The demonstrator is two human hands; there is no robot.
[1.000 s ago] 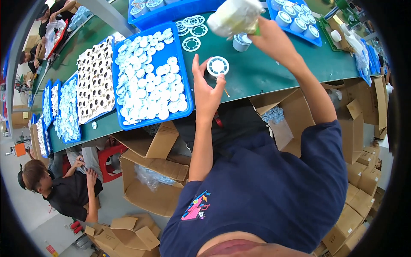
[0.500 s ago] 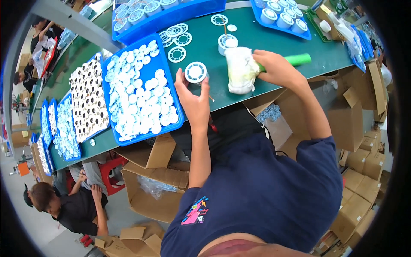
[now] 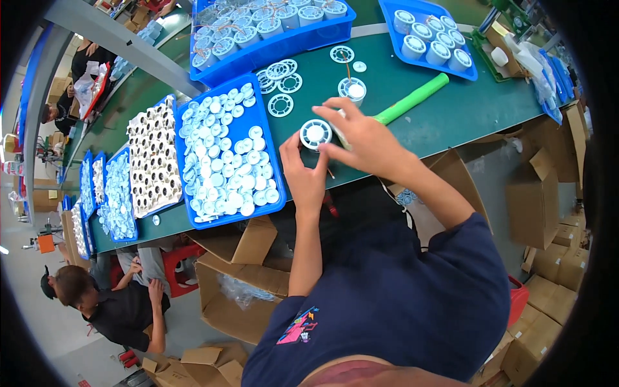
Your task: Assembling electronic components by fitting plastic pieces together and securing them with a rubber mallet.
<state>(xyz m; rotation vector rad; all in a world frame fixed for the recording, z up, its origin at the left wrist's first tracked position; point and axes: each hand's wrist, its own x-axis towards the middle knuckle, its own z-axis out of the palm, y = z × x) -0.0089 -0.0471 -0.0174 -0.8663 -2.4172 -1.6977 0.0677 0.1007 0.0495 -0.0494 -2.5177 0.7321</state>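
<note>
Near the table's front edge, my left hand (image 3: 304,178) grips a white cylindrical part (image 3: 316,135) by its sides. A slotted ring with a plain centre tops this part, and a thin wire end pokes out below it. My right hand (image 3: 371,143) reaches over from the right, fingers apart, close to the part's right side. Behind that hand lies a mallet with a green handle (image 3: 412,100); its cloth-wrapped head is mostly hidden. Just beyond stands a second cylinder (image 3: 352,90) with a white cap on top and a copper-coloured wire.
Several slotted rings (image 3: 280,105) and a small white cap (image 3: 360,66) lie on the green table (image 3: 477,122). A blue tray (image 3: 242,122) of caps is at left. Blue trays with cylinders (image 3: 438,53) stand at the back. A co-worker (image 3: 116,306) sits at lower left.
My right hand has let go of the mallet, now lying on the table, and moved left to the cylindrical part. My left hand still holds that part. The whole view has shifted slightly.
</note>
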